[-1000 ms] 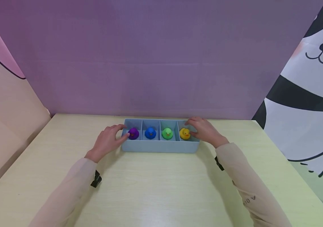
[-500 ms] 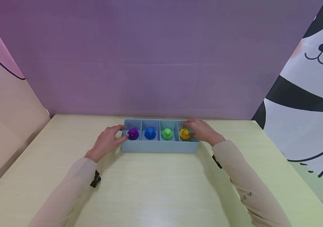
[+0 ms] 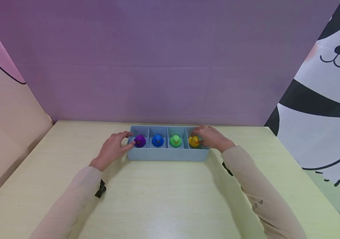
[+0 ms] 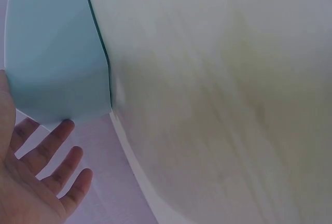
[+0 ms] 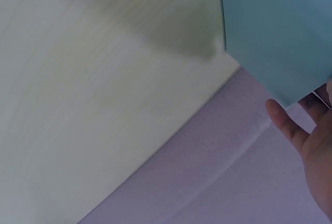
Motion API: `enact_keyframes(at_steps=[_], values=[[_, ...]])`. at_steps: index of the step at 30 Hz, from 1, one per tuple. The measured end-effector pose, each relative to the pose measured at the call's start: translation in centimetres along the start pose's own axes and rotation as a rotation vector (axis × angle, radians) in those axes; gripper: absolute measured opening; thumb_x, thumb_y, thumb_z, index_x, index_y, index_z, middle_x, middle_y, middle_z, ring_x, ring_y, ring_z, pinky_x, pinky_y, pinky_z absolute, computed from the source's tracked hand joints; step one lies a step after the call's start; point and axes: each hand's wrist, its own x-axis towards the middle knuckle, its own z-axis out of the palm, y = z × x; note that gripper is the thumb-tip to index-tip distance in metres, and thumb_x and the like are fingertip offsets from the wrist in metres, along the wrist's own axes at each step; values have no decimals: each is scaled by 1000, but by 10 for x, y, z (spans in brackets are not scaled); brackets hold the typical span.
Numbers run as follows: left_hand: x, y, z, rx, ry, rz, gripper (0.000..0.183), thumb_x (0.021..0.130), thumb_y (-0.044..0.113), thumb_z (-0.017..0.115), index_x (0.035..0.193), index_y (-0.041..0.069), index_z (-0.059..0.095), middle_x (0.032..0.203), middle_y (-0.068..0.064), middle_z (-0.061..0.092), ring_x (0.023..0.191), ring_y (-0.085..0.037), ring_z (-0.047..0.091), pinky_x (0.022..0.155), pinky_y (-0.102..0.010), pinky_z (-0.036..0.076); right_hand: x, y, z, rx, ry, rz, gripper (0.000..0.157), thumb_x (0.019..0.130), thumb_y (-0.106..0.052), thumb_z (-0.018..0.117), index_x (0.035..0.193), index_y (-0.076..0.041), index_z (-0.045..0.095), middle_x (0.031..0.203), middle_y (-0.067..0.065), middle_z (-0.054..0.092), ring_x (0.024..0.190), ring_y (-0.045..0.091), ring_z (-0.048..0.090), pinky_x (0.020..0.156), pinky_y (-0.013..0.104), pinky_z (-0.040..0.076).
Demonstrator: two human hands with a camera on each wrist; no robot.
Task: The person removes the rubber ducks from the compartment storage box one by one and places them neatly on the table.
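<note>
A light blue box (image 3: 167, 154) with a row of compartments holds a purple rubber duck (image 3: 139, 141), a blue rubber duck (image 3: 158, 140), a green rubber duck (image 3: 175, 141) and a yellow rubber duck (image 3: 193, 141), one in each. My left hand (image 3: 112, 150) is at the box's left end, thumb and index spread over the rim beside the purple duck. In the left wrist view, its other fingers (image 4: 75, 164) lie fanned out by the end wall. At the right end, my right hand (image 3: 213, 137) reaches in around the yellow duck; whether it pinches the duck is hidden.
The box stands near the back edge of a pale wooden table (image 3: 158, 196). Right behind that edge rises a purple backdrop (image 3: 164, 66). Panels with printed drawings, a panda panel (image 3: 322, 132) among them, flank the table.
My right hand has moved slightly left and its fingertips have lowered closer over the yellow duck. The left hand, the box and the ducks look nearly unmoved.
</note>
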Motion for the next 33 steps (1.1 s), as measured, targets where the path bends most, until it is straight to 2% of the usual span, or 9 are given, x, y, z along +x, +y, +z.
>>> enact_keyframes(at_steps=[15, 23, 33], values=[[1, -1, 2, -21, 8, 14, 42, 87, 31, 58, 121, 8, 56, 122, -13, 58, 111, -34, 53, 93, -52, 41, 2, 0, 1, -13, -6, -12, 32, 73, 0, 71, 103, -11, 67, 105, 6, 66, 95, 26, 58, 81, 42, 50], [1, -1, 3, -27, 13, 15, 41, 87, 31, 59, 121, 9, 56, 122, -13, 59, 110, -33, 53, 92, -52, 42, 0, -2, 0, -23, -9, -9, 29, 74, -4, 72, 102, -11, 66, 104, 7, 65, 94, 26, 57, 80, 43, 50], [0, -2, 2, -2, 32, 14, 42, 86, 36, 58, 119, 11, 58, 120, -12, 60, 110, -33, 53, 92, -52, 42, -1, -5, -4, -48, -26, -1, 28, 75, -6, 72, 102, -12, 66, 106, 6, 64, 96, 26, 57, 80, 44, 49]])
